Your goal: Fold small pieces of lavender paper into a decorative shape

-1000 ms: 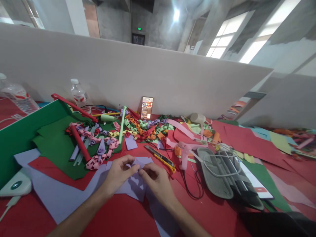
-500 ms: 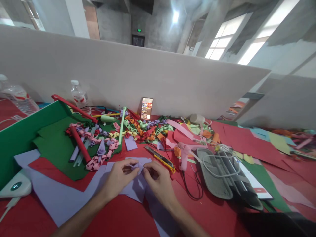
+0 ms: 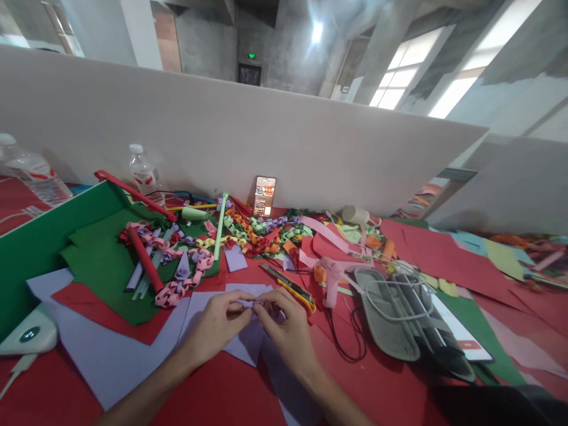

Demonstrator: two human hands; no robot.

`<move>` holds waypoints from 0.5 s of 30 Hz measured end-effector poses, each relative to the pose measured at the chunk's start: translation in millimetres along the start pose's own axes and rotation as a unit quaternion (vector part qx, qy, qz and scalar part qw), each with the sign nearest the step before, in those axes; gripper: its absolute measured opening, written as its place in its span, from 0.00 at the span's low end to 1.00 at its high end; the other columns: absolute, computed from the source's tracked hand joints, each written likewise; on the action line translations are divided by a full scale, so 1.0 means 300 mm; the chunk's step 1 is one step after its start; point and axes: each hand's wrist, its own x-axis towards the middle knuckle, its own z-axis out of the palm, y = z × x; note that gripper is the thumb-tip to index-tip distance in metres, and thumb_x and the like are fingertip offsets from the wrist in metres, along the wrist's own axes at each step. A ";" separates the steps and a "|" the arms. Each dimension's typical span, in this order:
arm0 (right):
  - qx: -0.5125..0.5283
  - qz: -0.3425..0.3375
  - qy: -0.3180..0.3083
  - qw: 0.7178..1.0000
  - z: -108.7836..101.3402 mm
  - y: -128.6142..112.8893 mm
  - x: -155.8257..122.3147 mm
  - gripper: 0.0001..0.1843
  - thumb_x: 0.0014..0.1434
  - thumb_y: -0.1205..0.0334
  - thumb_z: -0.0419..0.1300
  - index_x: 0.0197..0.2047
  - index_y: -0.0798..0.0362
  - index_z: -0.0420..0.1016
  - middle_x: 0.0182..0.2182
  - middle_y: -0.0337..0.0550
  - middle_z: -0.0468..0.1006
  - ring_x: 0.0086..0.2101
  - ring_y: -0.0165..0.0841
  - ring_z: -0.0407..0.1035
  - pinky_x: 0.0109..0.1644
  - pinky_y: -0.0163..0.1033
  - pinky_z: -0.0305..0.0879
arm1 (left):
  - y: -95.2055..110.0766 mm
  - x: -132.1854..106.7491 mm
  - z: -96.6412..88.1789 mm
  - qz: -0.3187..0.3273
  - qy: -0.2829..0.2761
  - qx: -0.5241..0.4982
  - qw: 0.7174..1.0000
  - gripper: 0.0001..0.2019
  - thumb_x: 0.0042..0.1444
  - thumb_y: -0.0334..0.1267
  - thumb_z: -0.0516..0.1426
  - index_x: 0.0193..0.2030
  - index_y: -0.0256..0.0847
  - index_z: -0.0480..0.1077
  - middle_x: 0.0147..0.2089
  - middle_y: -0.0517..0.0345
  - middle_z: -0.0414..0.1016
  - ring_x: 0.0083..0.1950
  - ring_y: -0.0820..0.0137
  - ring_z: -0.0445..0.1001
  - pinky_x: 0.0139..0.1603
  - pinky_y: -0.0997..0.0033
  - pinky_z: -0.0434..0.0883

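Note:
Between the fingertips of both hands is a small folded piece of purple paper (image 3: pixel 247 303), mostly hidden by the fingers. My left hand (image 3: pixel 224 319) pinches its left end, and my right hand (image 3: pixel 284 319) pinches the right end, with the fingertips almost meeting. Below them lie sheets of purple paper (image 3: pixel 242 343) on the red table surface (image 3: pixel 208 390). Just beyond my right hand rests a yellow utility knife (image 3: pixel 293 288), its blade end pointing away to the left.
A pink glue gun (image 3: pixel 331 281) and an open grey tool case (image 3: pixel 386 319) lie on the right. Colourful paper chains (image 3: pixel 248 231) spread behind the hands. A lit phone (image 3: pixel 264 196) leans on the white partition (image 3: pixel 213 136). Bottles (image 3: pixel 144 171) stand back left, near a green board (image 3: pixel 57 236).
Both hands have drawn closer, so their fingertips nearly touch. The purple piece, which showed a raised pointed fold, now appears flatter and narrower between the fingers.

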 end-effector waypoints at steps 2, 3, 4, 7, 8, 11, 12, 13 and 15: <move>-0.015 -0.009 -0.007 1.000 -0.001 0.003 -0.001 0.07 0.64 0.62 0.60 0.36 0.51 0.79 0.31 0.41 0.74 0.30 0.33 0.67 0.33 0.36 0.62 | 0.008 -0.001 -0.001 0.003 -0.007 0.010 1.000 0.12 0.55 0.45 0.62 0.39 0.39 0.79 0.29 0.55 0.80 0.32 0.64 0.76 0.32 0.72 0.69; -0.024 -0.019 -0.010 0.999 -0.001 0.004 -0.002 0.07 0.65 0.63 0.60 0.35 0.51 0.78 0.31 0.42 0.74 0.31 0.33 0.68 0.34 0.36 0.63 | 0.013 -0.001 -0.002 0.004 -0.011 0.015 1.000 0.13 0.56 0.46 0.62 0.38 0.38 0.80 0.30 0.54 0.80 0.34 0.63 0.77 0.33 0.71 0.70; -0.035 -0.033 -0.010 0.999 -0.001 0.007 -0.004 0.08 0.65 0.63 0.59 0.35 0.51 0.78 0.33 0.43 0.74 0.32 0.33 0.69 0.36 0.36 0.65 | 0.019 -0.002 -0.002 0.004 -0.017 0.017 1.000 0.13 0.56 0.46 0.62 0.38 0.38 0.81 0.31 0.54 0.81 0.35 0.62 0.77 0.35 0.70 0.71; -0.082 -0.101 0.018 0.991 0.000 0.020 -0.013 0.07 0.66 0.65 0.58 0.38 0.50 0.78 0.35 0.44 0.73 0.36 0.35 0.70 0.39 0.37 0.67 | 0.034 -0.002 -0.002 0.007 -0.037 0.004 0.999 0.14 0.58 0.46 0.61 0.41 0.38 0.82 0.35 0.53 0.83 0.38 0.62 0.78 0.38 0.70 0.72; -0.105 -0.126 0.030 0.986 0.000 0.025 -0.017 0.08 0.66 0.65 0.58 0.38 0.50 0.79 0.35 0.44 0.73 0.36 0.35 0.70 0.39 0.38 0.67 | 0.036 -0.002 -0.001 0.009 -0.039 -0.004 0.999 0.15 0.59 0.46 0.60 0.41 0.37 0.82 0.35 0.52 0.83 0.37 0.62 0.78 0.38 0.70 0.72; -0.176 -0.187 0.047 0.965 -0.005 0.032 -0.023 0.08 0.67 0.66 0.58 0.41 0.50 0.80 0.33 0.44 0.74 0.34 0.35 0.68 0.38 0.39 0.66 | 0.038 0.000 0.004 0.004 -0.033 -0.027 0.999 0.17 0.59 0.49 0.60 0.40 0.36 0.82 0.32 0.52 0.83 0.34 0.64 0.78 0.37 0.69 0.73; -0.195 -0.204 0.049 0.958 -0.008 0.031 -0.024 0.08 0.67 0.67 0.58 0.42 0.50 0.80 0.33 0.44 0.74 0.34 0.35 0.68 0.38 0.40 0.65 | 0.038 0.001 0.006 -0.001 -0.026 -0.040 0.999 0.17 0.58 0.50 0.61 0.40 0.36 0.83 0.32 0.52 0.83 0.34 0.64 0.78 0.38 0.68 0.74; -0.212 -0.220 0.049 0.951 -0.011 0.027 -0.023 0.09 0.67 0.67 0.59 0.44 0.49 0.81 0.33 0.45 0.75 0.35 0.35 0.68 0.39 0.40 0.65 | 0.038 0.002 0.007 -0.008 -0.020 -0.056 0.998 0.18 0.57 0.51 0.62 0.40 0.36 0.83 0.33 0.51 0.83 0.34 0.63 0.79 0.40 0.67 0.76; -0.244 -0.246 0.045 0.937 -0.018 0.017 -0.021 0.11 0.67 0.67 0.59 0.48 0.48 0.80 0.35 0.46 0.77 0.36 0.36 0.68 0.39 0.41 0.65 | 0.038 0.003 0.008 -0.019 -0.005 -0.096 0.995 0.19 0.55 0.52 0.64 0.40 0.36 0.83 0.36 0.50 0.84 0.36 0.63 0.80 0.44 0.63 0.77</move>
